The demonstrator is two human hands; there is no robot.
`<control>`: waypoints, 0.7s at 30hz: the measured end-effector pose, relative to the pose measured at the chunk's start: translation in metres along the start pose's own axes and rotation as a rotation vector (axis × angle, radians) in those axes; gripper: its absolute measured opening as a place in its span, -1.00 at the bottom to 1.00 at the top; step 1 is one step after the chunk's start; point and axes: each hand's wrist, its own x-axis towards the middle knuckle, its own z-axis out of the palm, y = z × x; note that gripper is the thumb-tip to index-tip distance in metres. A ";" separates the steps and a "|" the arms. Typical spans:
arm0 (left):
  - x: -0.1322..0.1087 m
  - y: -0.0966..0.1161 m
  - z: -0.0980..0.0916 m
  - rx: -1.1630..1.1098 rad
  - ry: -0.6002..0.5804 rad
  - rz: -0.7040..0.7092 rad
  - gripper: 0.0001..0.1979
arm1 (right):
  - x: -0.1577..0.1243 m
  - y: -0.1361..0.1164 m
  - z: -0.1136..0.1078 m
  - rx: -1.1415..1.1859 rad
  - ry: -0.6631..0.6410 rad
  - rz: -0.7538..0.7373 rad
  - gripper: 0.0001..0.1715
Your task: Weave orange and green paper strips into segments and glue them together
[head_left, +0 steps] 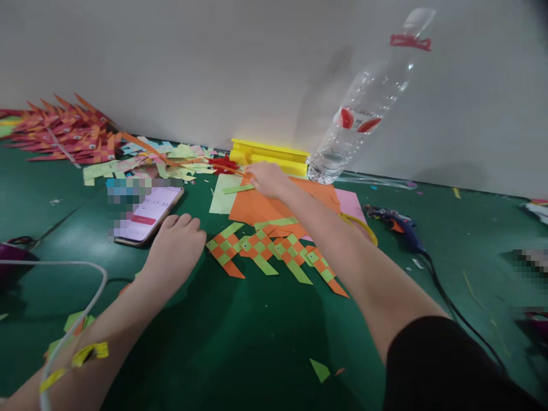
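My left hand (180, 242) rests palm down on the green table with its fingers curled in, between a phone (148, 214) and the woven paper fish. My right hand (269, 180) reaches far forward over orange paper sheets (244, 208), fingers pinched together beside the end of an orange paper strip (229, 166). Whether the strip is between the fingertips is hidden. Below them a light green strip (237, 189) lies on the sheets. Several orange and green woven paper fish (257, 245) lie in a row under my right forearm. A yellow folded piece (268, 154) stands just behind my right hand.
A plastic bottle (359, 114) leans against the wall behind. Red and orange paper fish (72, 134) are piled at the far left, beside paper scraps (171, 157). On the right lies a blue corded tool (405, 228). A white cable (96, 285) crosses my left forearm.
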 end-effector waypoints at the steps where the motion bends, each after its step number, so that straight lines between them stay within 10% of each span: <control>1: 0.000 0.000 0.000 0.000 -0.006 -0.005 -0.69 | 0.010 0.000 0.003 -0.029 -0.013 0.012 -0.60; 11: 0.003 0.001 -0.007 -0.009 -0.074 -0.016 -0.71 | 0.083 -0.008 0.029 -0.060 -0.004 0.017 -0.69; 21: 0.002 0.001 -0.004 0.009 -0.001 0.013 -0.66 | 0.080 -0.007 0.023 -0.013 0.107 -0.008 -0.61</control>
